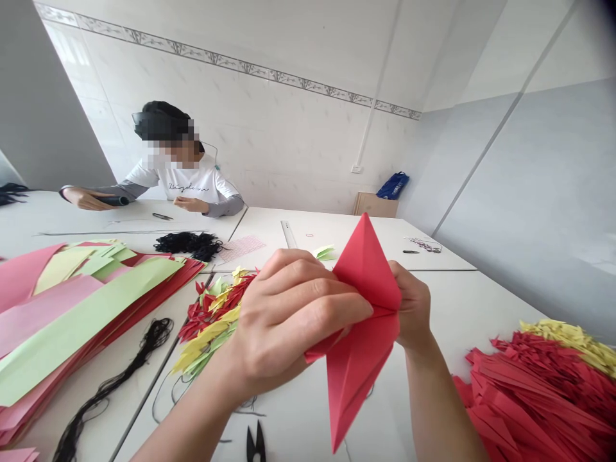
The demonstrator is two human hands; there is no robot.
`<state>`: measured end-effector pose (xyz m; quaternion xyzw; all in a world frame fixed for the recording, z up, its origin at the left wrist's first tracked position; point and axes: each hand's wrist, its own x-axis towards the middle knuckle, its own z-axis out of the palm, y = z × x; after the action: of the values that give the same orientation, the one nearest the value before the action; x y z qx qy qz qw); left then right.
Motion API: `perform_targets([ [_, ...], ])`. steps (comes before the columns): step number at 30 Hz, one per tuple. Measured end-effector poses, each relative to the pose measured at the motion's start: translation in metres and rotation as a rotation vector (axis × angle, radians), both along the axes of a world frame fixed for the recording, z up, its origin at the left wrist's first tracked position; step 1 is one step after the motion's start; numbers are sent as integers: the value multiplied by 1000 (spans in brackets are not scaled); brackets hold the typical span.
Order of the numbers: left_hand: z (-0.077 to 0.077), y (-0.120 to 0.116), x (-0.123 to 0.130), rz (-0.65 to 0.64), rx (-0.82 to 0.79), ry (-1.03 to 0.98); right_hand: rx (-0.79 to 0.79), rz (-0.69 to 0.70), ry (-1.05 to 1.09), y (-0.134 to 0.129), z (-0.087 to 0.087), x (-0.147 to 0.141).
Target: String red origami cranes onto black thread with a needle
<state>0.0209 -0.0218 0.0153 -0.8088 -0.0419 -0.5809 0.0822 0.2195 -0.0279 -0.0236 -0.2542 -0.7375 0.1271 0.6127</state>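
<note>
A red origami paper piece [366,263] is held up before me, its two pointed flaps spread, one up and one down, with a crease between them. My left hand [293,314] is closed on its left side, fingertips pressing near the middle crease. On the right edge my right hand [414,301] grips the paper, its fingertips partly hidden behind it. Beyond my left wrist lies a heap of folded red, yellow and green paper pieces [212,314]. Black thread snips [256,443] rest on the table below my hands.
Colored paper strips [96,321] and a black thread bundle [120,372] lie left. Folded red paper pieces [539,398] are heaped right. Farther off are black thread [187,244], a ruler [287,234] and a green paper piece [325,252]. A person [183,173] sits across the table.
</note>
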Motion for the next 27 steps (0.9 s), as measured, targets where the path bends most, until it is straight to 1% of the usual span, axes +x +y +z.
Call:
perform_targets([
  [5, -1, -2, 0, -5, -89, -18, 12, -41, 39, 0, -1, -4],
  [9, 1, -3, 0, -22, -109, 11, 48, -33, 33, 0, -3, -4],
  [18, 2, -2, 3, -38, -99, 16, 78, 34, 35, 5, -5, 1],
  [21, 3, -2, 3, -39, -74, 36, 89, 16, 21, 6, -5, 3],
  [25, 3, -2, 2, -27, -84, 7, 110, -10, -1, 6, -4, 6],
  [27, 3, 0, 1, -31, -58, 19, 112, -24, -20, 6, -3, 8],
])
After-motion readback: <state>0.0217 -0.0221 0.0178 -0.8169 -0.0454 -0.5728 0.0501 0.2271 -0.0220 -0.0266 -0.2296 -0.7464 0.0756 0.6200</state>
